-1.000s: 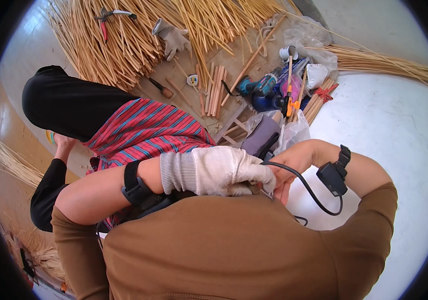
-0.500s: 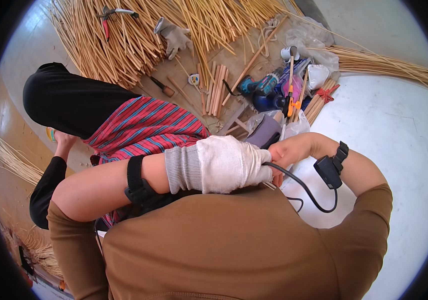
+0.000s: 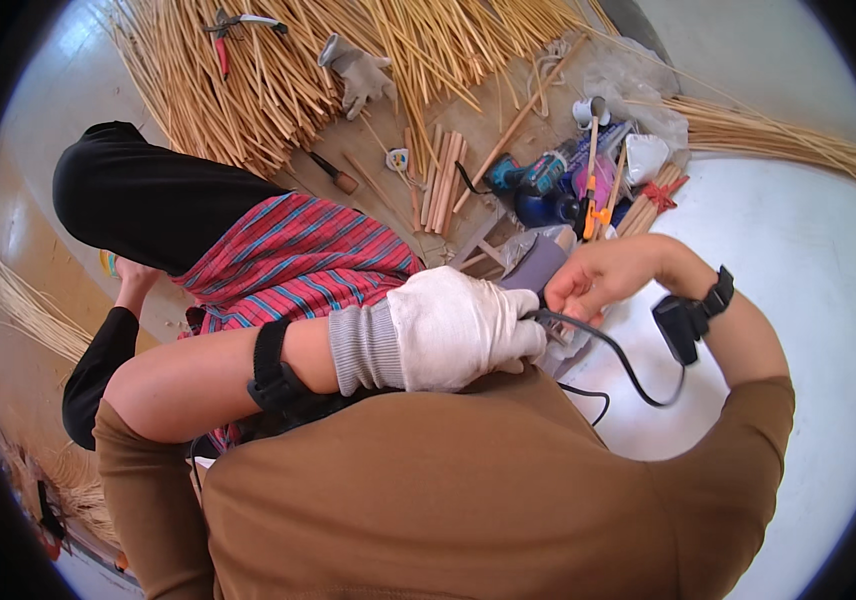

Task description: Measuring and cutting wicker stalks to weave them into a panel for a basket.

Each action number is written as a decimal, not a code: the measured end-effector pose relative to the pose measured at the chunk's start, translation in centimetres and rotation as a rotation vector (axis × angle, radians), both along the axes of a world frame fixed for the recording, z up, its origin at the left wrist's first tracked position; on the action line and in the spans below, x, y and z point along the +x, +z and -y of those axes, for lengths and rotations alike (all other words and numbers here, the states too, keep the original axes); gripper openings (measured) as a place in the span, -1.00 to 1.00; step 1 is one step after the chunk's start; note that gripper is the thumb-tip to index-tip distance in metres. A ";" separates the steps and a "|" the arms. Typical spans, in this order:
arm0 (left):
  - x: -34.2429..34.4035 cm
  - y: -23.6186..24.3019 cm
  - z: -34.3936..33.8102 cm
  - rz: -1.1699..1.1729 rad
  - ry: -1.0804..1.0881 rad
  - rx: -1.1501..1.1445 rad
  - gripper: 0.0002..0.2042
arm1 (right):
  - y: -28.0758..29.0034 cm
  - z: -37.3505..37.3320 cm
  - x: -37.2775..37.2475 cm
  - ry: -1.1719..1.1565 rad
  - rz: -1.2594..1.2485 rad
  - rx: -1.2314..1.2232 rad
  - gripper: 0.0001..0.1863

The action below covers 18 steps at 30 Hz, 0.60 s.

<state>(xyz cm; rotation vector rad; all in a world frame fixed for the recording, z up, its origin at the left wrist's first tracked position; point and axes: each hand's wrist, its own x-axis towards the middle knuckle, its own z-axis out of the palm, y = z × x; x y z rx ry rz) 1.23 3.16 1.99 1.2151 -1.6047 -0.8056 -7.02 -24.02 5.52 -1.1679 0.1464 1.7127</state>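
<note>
The left hand point(image 3: 453, 335) curled mid-frame, its grip impossible to tell; the right hand point(image 3: 610, 272) bunched its fingers together. Upper-left canes point(image 3: 213, 95) seemed unworked.

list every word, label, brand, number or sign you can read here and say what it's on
No text can be read in this view.
Tape measure: coloured marks on its pale face, too small to read.
Drill: any lettering on its teal and black body is too small and blurred.
Black box at the right wrist: no readable marking.
White glove: no lettering shows.
</note>
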 end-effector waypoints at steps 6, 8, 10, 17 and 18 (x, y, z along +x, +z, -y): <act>-0.9 -2.1 0.2 -0.494 -0.004 0.158 -0.85 | 0.8 -0.9 1.2 -0.207 -0.026 0.068 -0.70; -1.0 -2.9 0.0 -0.587 -0.049 0.160 -0.89 | 1.4 -1.3 0.9 -0.219 -0.043 0.073 -0.68; -0.9 -2.9 -0.2 -0.667 -0.048 0.200 -0.90 | 1.5 -1.5 0.7 -0.208 -0.026 0.007 -0.67; -1.4 -3.3 -0.3 -0.636 -0.024 0.223 -0.88 | 1.7 -2.5 -0.4 -0.250 -0.080 0.075 -0.70; -1.4 -3.3 -0.4 -0.598 -0.011 0.195 -0.87 | 2.0 -2.7 -0.2 -0.279 -0.091 0.070 -0.71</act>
